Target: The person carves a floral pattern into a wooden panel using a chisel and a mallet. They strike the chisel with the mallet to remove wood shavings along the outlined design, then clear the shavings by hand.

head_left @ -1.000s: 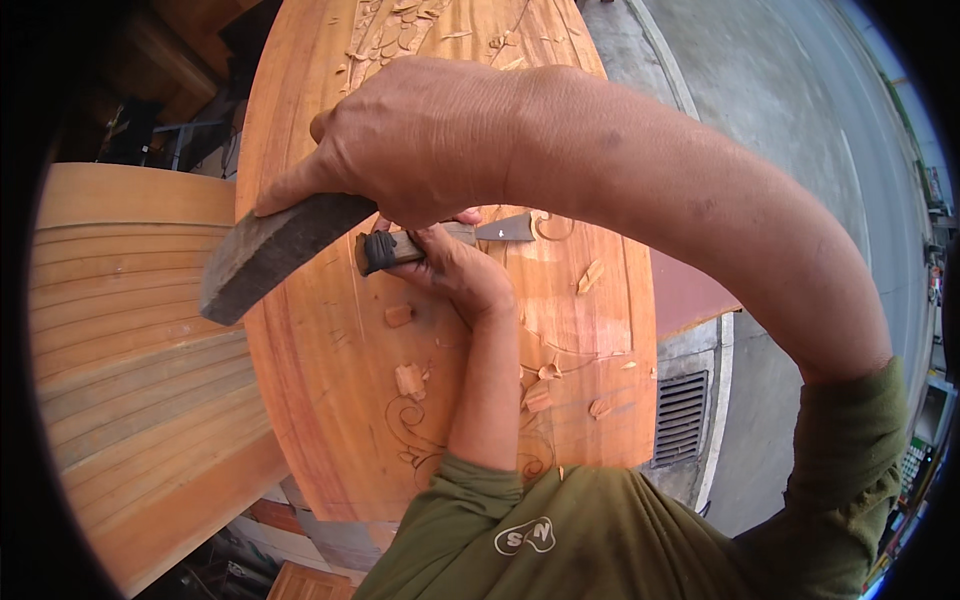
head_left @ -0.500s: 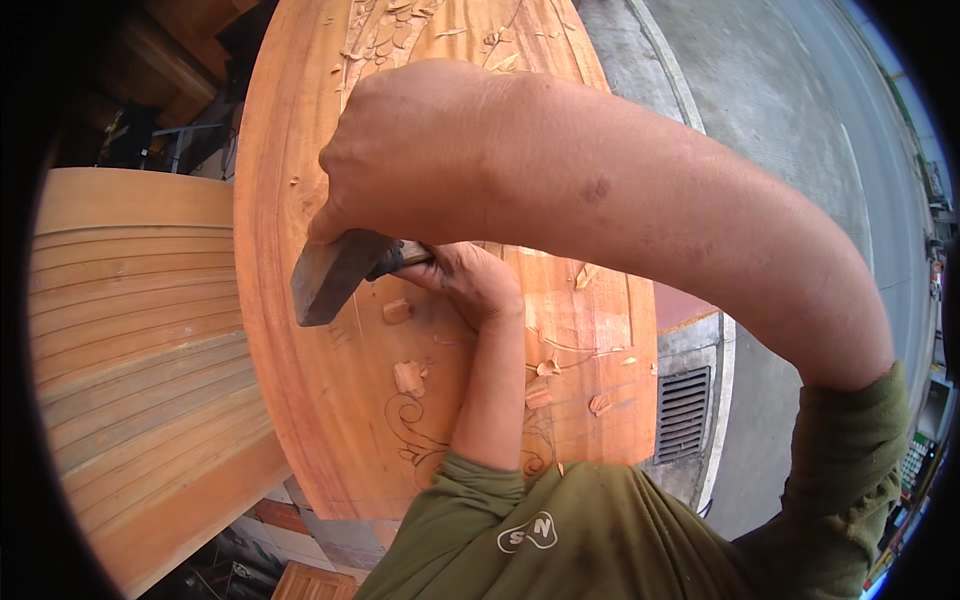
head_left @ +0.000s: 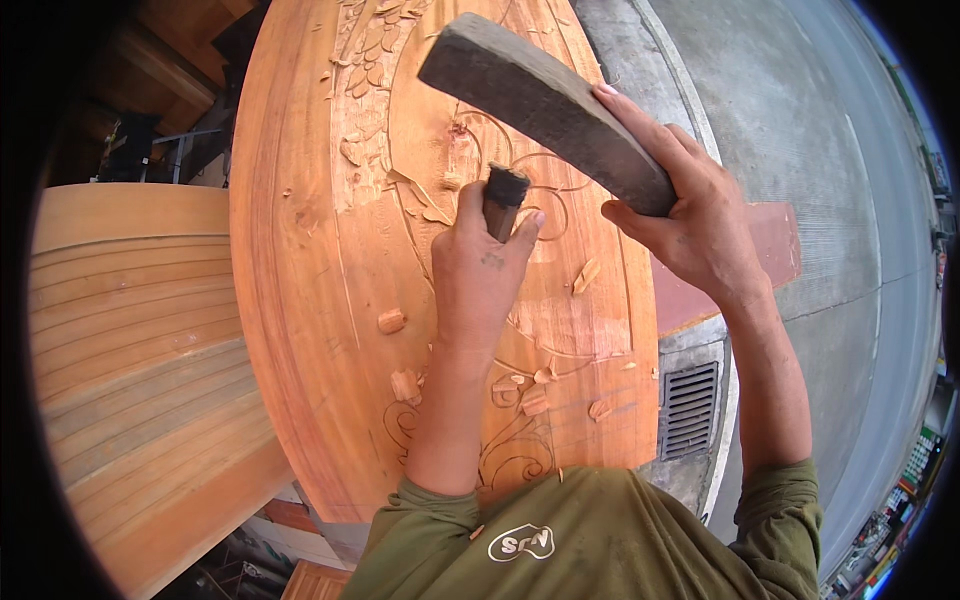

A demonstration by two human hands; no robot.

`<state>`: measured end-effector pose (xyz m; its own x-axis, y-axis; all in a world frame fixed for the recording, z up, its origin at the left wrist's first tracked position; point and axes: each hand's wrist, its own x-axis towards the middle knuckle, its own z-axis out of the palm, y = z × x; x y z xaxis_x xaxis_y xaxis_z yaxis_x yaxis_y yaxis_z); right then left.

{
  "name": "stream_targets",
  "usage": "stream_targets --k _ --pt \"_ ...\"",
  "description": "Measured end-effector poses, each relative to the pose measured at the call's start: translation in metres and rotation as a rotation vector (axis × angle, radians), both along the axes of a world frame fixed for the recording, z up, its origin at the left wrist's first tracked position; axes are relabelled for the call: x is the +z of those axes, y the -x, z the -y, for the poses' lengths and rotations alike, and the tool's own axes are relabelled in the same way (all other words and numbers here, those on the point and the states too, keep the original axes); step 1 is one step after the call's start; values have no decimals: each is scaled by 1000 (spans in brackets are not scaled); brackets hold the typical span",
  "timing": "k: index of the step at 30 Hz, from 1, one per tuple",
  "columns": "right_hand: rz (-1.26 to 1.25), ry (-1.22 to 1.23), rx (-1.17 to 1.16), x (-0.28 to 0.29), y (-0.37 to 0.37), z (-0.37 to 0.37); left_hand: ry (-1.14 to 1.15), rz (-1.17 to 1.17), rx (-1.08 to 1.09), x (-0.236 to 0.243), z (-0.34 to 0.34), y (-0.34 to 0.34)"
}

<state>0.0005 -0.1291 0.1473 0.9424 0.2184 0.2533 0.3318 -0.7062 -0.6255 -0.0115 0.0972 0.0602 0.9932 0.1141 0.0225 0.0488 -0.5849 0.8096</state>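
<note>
Wooden panel (head_left: pixel 300 270), black-wrapped tool (head_left: pixel 504 196) apparently part-hidden

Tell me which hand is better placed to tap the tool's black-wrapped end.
The right hand, probably: it grips the dark block, while the left hand is busy holding the tool.

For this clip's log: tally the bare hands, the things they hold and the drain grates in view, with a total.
Hands: 2 (left hand, right hand)
Things held: 2 (black-wrapped tool handle, grey bar)
Drain grates: 1 (dark slotted grate)
Total: 5
</note>
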Motion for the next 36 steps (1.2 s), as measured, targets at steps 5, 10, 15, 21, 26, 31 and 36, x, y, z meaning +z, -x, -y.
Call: stream_targets --k 5,10,15,21,26,31,36 --pt "-214 -364 -373 -58 79 36 -376 35 -226 -20 34 -6" --pt "-268 -609 -690 -97 168 85 -204 -11 -699 -11 80 21" --pt "-299 -661 -863 -101 226 101 -29 -85 -903 -5 102 81" --pt "-420 -895 -957 -118 270 86 -81 281 -931 -10 95 90" --pt "-244 -777 -799 -98 276 61 -80 410 -982 -6 97 48" --pt "-431 -751 -778 -97 292 66 -241 524 -1076 -33 100 9" --pt "-357 -673 -791 -97 294 69 -182 527 -1071 -50 95 -6"
